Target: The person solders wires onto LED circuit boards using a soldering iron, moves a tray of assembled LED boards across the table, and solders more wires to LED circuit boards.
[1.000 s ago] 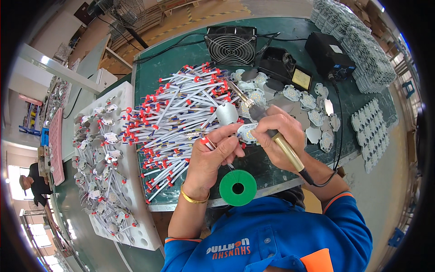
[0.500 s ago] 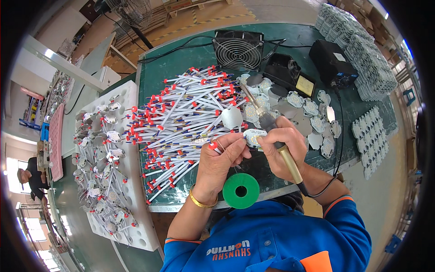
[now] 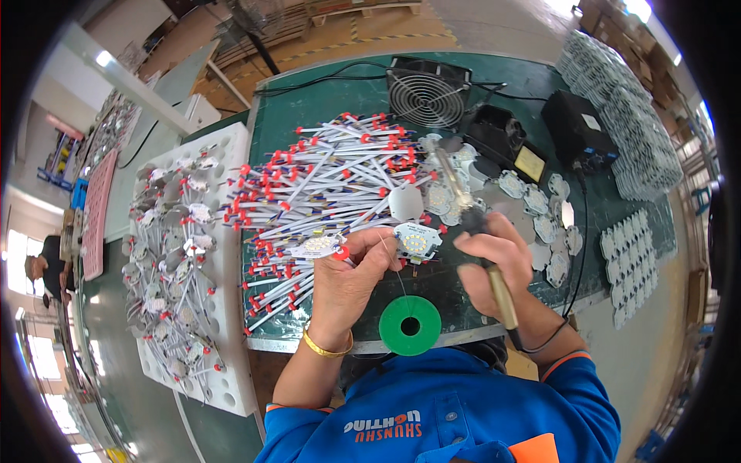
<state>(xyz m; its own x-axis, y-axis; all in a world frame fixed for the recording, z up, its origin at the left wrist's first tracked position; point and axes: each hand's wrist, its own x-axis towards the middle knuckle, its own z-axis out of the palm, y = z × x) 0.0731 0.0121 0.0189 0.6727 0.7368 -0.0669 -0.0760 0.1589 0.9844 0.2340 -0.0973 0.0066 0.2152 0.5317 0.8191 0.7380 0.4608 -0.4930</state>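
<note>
My left hand (image 3: 347,282) is closed, its thumb and fingertips pinching a small white LED circuit board (image 3: 417,241) and a thin strand of solder wire. A red cable collar (image 3: 340,252) and another LED board (image 3: 312,247) show at the same fingers; whether they are held or lie behind is hard to tell. The solder runs down to a green spool (image 3: 391,324) near the table's front edge. My right hand (image 3: 502,258) wraps round a soldering iron (image 3: 500,293), its tip pointing up and away, apart from the board. A plain round disc (image 3: 406,203) lies just beyond.
A heap of white cables with red collars (image 3: 324,170) covers the middle. Left, a white foam tray (image 3: 231,154) holds wired boards. Behind stand a fan (image 3: 427,92), a soldering stand (image 3: 494,131), and a black soldering station (image 3: 579,127). Stacked board panels (image 3: 625,116) rise at right.
My right fingers have come off the LED board and moved right with the soldering iron. The board stays in my left hand, turned face up. The whole view has shifted slightly.
</note>
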